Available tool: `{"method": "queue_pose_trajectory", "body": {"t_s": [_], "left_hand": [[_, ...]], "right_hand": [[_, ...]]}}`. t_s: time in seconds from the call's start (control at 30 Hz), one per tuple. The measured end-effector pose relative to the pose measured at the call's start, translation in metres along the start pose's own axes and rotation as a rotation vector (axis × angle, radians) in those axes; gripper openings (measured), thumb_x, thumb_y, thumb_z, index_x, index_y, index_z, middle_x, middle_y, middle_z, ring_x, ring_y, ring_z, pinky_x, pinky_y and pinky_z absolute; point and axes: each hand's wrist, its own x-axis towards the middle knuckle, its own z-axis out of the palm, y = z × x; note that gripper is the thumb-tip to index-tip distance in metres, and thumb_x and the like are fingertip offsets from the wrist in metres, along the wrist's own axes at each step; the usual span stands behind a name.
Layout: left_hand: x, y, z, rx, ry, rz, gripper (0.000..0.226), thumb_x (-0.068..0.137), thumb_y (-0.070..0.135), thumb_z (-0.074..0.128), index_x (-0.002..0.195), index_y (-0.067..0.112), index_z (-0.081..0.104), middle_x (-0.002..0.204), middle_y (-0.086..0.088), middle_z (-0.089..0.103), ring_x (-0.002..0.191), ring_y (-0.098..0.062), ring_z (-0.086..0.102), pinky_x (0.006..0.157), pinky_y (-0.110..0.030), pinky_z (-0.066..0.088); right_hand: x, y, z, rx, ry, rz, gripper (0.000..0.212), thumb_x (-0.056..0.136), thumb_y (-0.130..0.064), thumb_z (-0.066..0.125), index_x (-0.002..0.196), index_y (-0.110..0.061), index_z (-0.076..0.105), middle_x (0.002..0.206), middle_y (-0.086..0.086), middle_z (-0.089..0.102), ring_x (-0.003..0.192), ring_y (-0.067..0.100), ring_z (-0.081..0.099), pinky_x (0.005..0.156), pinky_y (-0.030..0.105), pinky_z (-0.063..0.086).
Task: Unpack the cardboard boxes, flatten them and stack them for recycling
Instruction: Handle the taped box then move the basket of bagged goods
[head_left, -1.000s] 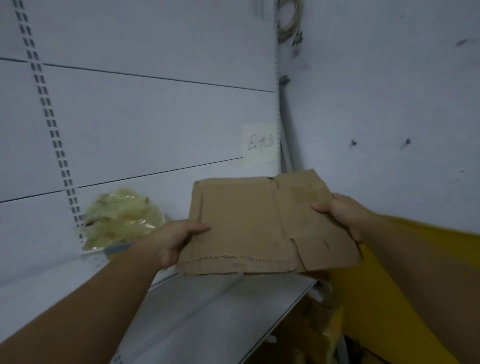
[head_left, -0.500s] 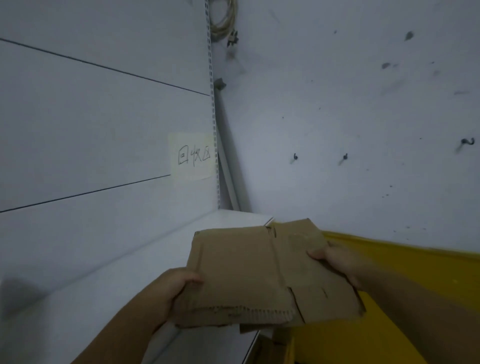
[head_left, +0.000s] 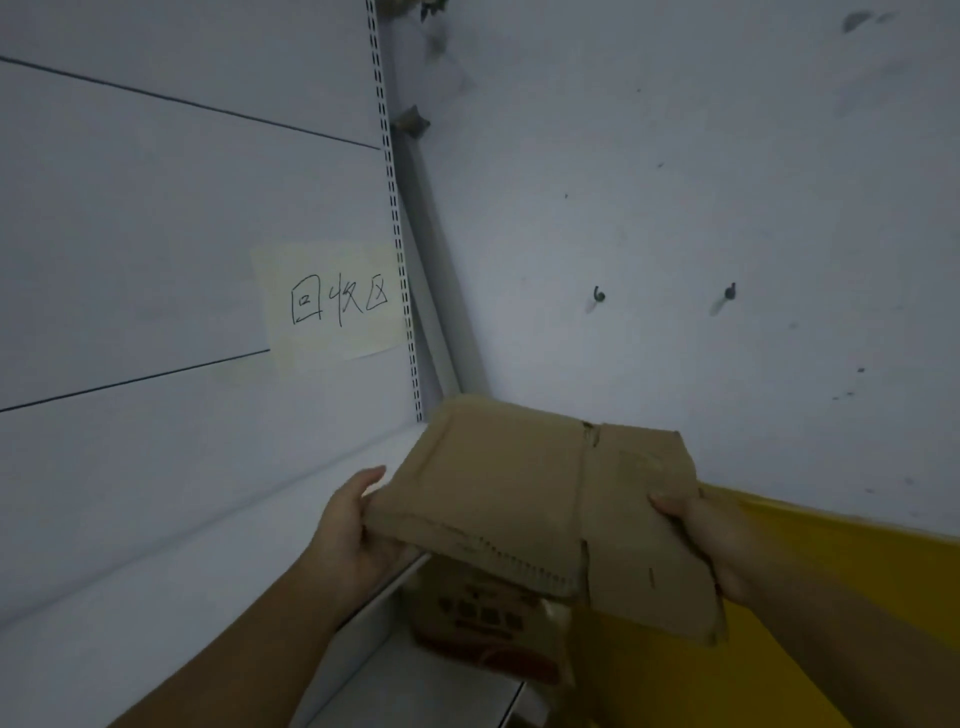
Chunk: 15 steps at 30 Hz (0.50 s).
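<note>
We held one flattened cardboard box (head_left: 519, 483) in the air, above the far right end of the white shelf (head_left: 182, 561) and close to the corner of the two walls. It did not touch the shelf.

Appearance of the flattened cardboard box:
- Plain brown, unprinted on the upper face.
- One crease ran from the far edge to the near edge and divided it into a wider left panel and a narrower right panel.
- The near edge of the left panel was ragged, with a row of perforations – the right panel hung lower and reached nearer to us.
- A short tear showed at the near end of the crease.

Hands: two, well apart, one at each side. The left hand (head_left: 353, 540) supported the left edge from below, thumb raised beside it. The right hand (head_left: 711, 535) pinched the right panel, thumb on top, fingers hidden beneath.

Other items, counted:
- One paper note (head_left: 332, 301) with handwritten characters, on the left wall.
- One slotted upright (head_left: 395, 208) in the corner.
- Two dark hooks (head_left: 599, 295) on the right wall.
- One printed box (head_left: 493, 623) on a lower level, directly under the held one.
- One yellow panel (head_left: 857, 597) at the near right.
</note>
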Motion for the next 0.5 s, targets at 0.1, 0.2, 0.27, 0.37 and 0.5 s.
{"method": "queue_pose_trajectory", "body": {"t_s": [0.1,0.2,0.27,0.37,0.5], "left_hand": [[0.017,-0.010,0.032,-0.166,-0.018,0.101,0.038,0.090,0.031,0.052,0.111,0.000,0.062,0.108,-0.015,0.069,0.093,-0.027,0.067,0.076,-0.044,0.057],[0.029,-0.025,0.052,-0.112,0.019,0.171,0.033,0.089,0.026,0.056,0.116,0.008,0.060,0.102,-0.014,0.071,0.087,-0.029,0.070,0.067,-0.043,0.058],[0.037,-0.031,0.059,-0.084,0.046,0.147,0.031,0.087,0.023,0.060,0.117,0.011,0.059,0.102,-0.013,0.072,0.091,-0.032,0.069,0.071,-0.048,0.057],[0.056,-0.023,0.062,-0.018,0.156,0.209,0.029,0.091,0.014,0.055,0.120,0.011,0.056,0.101,-0.010,0.072,0.091,-0.029,0.069,0.068,-0.043,0.058],[0.088,0.009,0.037,0.054,0.405,0.328,0.036,0.091,0.003,0.053,0.126,0.008,0.052,0.114,-0.010,0.064,0.091,-0.024,0.063,0.068,-0.036,0.052]], "right_hand": [[0.035,-0.007,-0.003,0.069,-0.009,0.011,0.025,0.093,-0.020,0.055,0.116,-0.009,0.053,0.095,0.010,0.062,0.084,0.032,0.062,0.069,0.044,0.050],[0.072,-0.017,0.011,0.091,-0.011,-0.038,0.042,0.093,-0.021,0.056,0.129,-0.003,0.045,0.117,0.018,0.058,0.096,0.038,0.059,0.080,0.051,0.050],[0.087,-0.020,0.033,0.095,-0.025,-0.057,0.054,0.092,-0.024,0.057,0.137,-0.002,0.037,0.131,0.020,0.050,0.109,0.040,0.053,0.091,0.051,0.046],[0.106,-0.014,0.066,0.137,-0.112,0.005,0.057,0.088,-0.025,0.061,0.136,-0.008,0.036,0.127,0.016,0.051,0.106,0.037,0.054,0.085,0.049,0.050],[0.137,-0.009,0.089,0.078,-0.448,0.119,0.034,0.078,-0.027,0.072,0.107,-0.015,0.058,0.102,0.006,0.066,0.087,0.029,0.065,0.059,0.035,0.056]]}}
